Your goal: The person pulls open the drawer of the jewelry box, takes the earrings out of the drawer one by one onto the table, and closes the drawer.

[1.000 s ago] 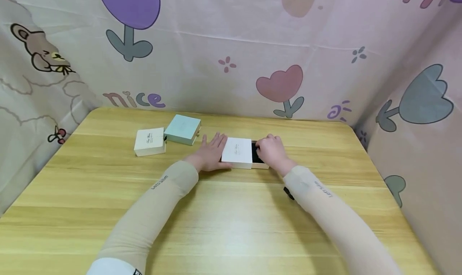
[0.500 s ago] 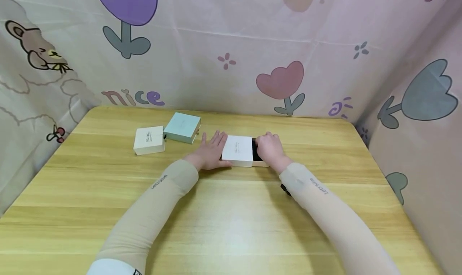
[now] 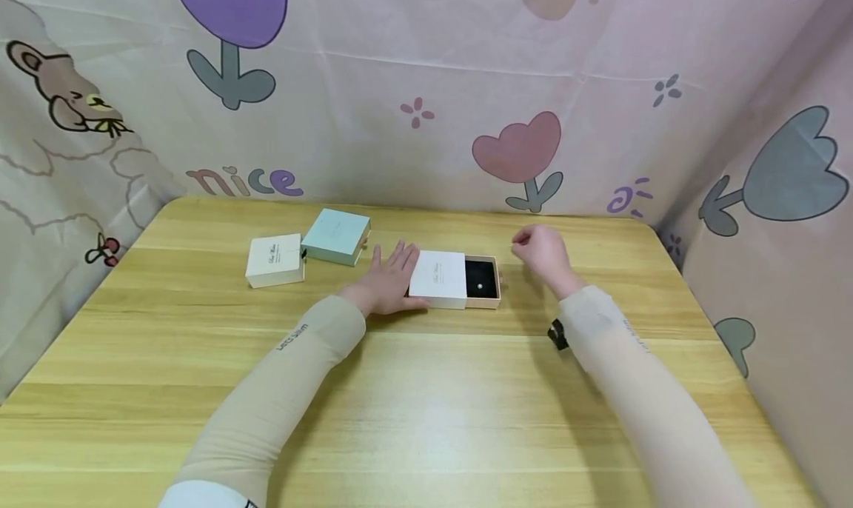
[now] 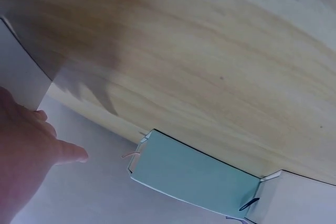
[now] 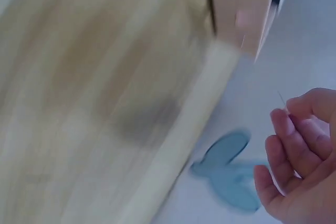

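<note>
The right hand (image 3: 541,252), right of centre, pinched a hair-thin sliver (image 5: 281,98) between thumb and index finger, the other fingers loosely curled. The sliver was straight and fine; its material could not be made out. The hand hung above the table, apart from the box.

Just left of it, mid-frame, lay a slide-out box: a smooth white sleeve (image 3: 437,278) with small print, and a shallow drawer (image 3: 481,304) with pale peach walls drawn partly out to the right. Soft-looking black lining (image 3: 474,269) filled the drawer, and one small, round, pearl-like bead (image 3: 480,286) sat on it. In the right wrist view the drawer's end wall hid most of its inside.

The left hand (image 3: 389,282) rested flat at the sleeve's left end, fingers straight and spread, gripping nothing.

Further left stood a square pale teal box (image 3: 336,235) and, just beside it, a cream-white box (image 3: 275,260) with a dark loop on its right side. Beneath everything ran a yellowish wood-grain table (image 3: 426,412); behind it hung creased pink-white fabric (image 3: 373,64) printed with flowers.
</note>
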The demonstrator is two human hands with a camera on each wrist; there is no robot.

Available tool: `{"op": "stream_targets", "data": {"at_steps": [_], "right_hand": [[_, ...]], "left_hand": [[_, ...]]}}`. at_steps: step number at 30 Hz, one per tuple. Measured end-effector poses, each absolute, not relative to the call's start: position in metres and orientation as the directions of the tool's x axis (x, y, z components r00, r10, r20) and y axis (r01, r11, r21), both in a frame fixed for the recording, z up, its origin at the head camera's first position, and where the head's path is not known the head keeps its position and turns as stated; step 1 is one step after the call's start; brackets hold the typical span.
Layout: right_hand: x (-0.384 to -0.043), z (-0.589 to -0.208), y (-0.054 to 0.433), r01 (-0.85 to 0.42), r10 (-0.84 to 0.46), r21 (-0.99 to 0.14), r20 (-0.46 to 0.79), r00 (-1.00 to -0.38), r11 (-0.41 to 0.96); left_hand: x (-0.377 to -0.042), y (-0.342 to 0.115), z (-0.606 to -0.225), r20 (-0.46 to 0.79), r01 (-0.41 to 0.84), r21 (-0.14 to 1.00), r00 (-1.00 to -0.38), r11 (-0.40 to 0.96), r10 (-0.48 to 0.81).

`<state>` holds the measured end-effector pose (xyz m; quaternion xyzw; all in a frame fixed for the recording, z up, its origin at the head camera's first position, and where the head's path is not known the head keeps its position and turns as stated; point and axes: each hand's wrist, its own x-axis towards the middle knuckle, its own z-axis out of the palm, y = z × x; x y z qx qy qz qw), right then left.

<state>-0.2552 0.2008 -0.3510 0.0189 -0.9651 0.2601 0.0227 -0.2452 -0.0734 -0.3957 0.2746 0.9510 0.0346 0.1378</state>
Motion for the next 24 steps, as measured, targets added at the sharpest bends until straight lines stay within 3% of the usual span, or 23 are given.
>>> {"op": "stream_targets", "data": {"at_steps": [9,24], "right_hand": [[-0.26,-0.361,0.254,0.012,0.018,-0.522,0.005,-1.0,0.853],[-0.27,-0.383,0.272,-0.04,-0.075,-0.375,-0.08,-0.994,0.926]], "left_hand": [[-0.245,-0.073,-0.396,-0.236,0.518,0.121,-0.814,0.847,0.531],[-0.245,-0.074,-0.396,-0.225,0.518,0.141,-0.813,0.844,0.537]]}}
